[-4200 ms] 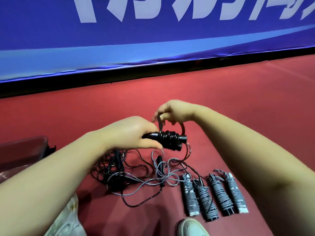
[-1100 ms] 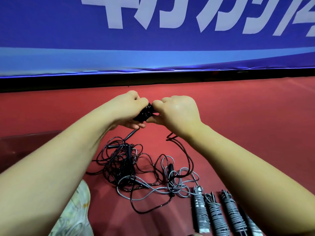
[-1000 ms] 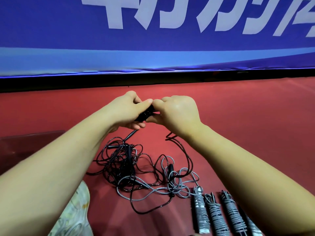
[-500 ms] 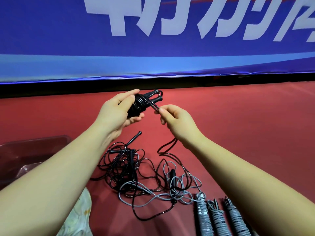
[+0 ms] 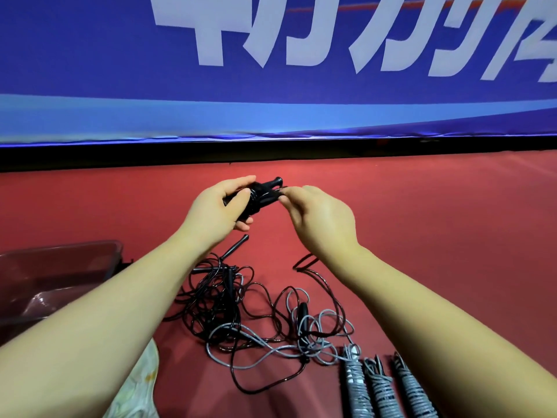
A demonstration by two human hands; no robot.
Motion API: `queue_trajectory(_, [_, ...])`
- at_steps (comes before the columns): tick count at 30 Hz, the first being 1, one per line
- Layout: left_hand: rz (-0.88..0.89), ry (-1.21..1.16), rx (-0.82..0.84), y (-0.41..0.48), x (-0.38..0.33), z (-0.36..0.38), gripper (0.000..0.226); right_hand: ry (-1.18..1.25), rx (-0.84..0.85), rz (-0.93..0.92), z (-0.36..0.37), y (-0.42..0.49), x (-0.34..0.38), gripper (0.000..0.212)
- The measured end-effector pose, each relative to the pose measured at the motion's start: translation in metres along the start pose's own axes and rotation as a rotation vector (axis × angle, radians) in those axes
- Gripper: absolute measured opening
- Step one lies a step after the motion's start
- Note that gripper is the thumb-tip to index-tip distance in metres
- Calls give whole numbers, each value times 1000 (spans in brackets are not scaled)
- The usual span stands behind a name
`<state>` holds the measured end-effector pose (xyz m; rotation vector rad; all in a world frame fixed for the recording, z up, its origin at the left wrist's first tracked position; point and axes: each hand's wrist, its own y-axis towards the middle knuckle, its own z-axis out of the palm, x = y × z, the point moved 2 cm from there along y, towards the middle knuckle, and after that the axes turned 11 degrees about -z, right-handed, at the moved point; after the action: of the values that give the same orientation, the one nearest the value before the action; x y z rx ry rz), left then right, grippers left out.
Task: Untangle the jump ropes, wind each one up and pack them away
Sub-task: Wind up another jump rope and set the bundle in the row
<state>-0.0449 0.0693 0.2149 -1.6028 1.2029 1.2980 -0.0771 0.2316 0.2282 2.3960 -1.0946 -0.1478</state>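
Note:
My left hand (image 5: 215, 211) grips a black jump rope's paired handles (image 5: 260, 196), with cord wound round them, held up above the red floor. My right hand (image 5: 319, 217) pinches the black cord right beside the handles; the free cord (image 5: 306, 262) trails down under my right wrist. Below lies a tangled heap of black and grey ropes (image 5: 241, 315) with loose black handles in it. Three grey wound-up ropes (image 5: 382, 387) lie side by side at the bottom right.
A dark translucent plastic bin (image 5: 60, 276) stands at the left, partly behind my left forearm. A blue banner wall with a black base strip (image 5: 271, 152) closes off the far side. Pale patterned cloth (image 5: 141, 384) shows at the bottom left.
Both hands rose from close together to apart, exposing the wound handles. In the last half second my right hand brought the cord back up against the handles.

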Motion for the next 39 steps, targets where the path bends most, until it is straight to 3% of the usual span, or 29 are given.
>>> queue_trajectory(2, [-9, 20, -10, 1, 2, -1, 31, 35, 58, 29, 2, 6, 0, 30])
queue_trajectory(3, [-13, 5, -20, 1, 2, -2, 32, 234, 82, 97, 4, 8, 1, 28])
queue_trajectory(6, [-30, -75, -69, 1, 1, -1, 27, 1166, 157, 411, 14, 9, 5, 28])
queue_trajectory(8, [-93, -194, -67, -1, -1, 3, 24, 1387, 158, 458, 24, 6, 4, 26])
queue_trajectory(13, [-288, -532, -34, -6, -4, 13, 23, 1279, 51, 365, 38, -2, 11, 25])
queue_trajectory(17, [-335, -698, -61, -6, -8, 9, 20, 1358, -50, 363, 37, 4, 11, 22])
queue_trajectory(23, [-361, -821, 107, -10, -15, 13, 19, 1388, 18, 204, 37, -4, 7, 30])
queue_trajectory(28, [-323, -684, 342, -18, -19, 1, 22, 1167, 274, 31, 16, -5, -29, 28])
queue_trajectory(32, [-263, -346, 577, -32, -23, 6, 27, 890, 515, -73, 3, -11, -45, 22])
queue_trajectory(35, [-251, -76, 559, -33, -19, 12, 24, 763, 637, -46, -10, -4, -45, 23])
queue_trajectory(39, [-175, 253, 440, -26, -14, 12, 19, 466, 590, -4, -26, 3, -37, 20])
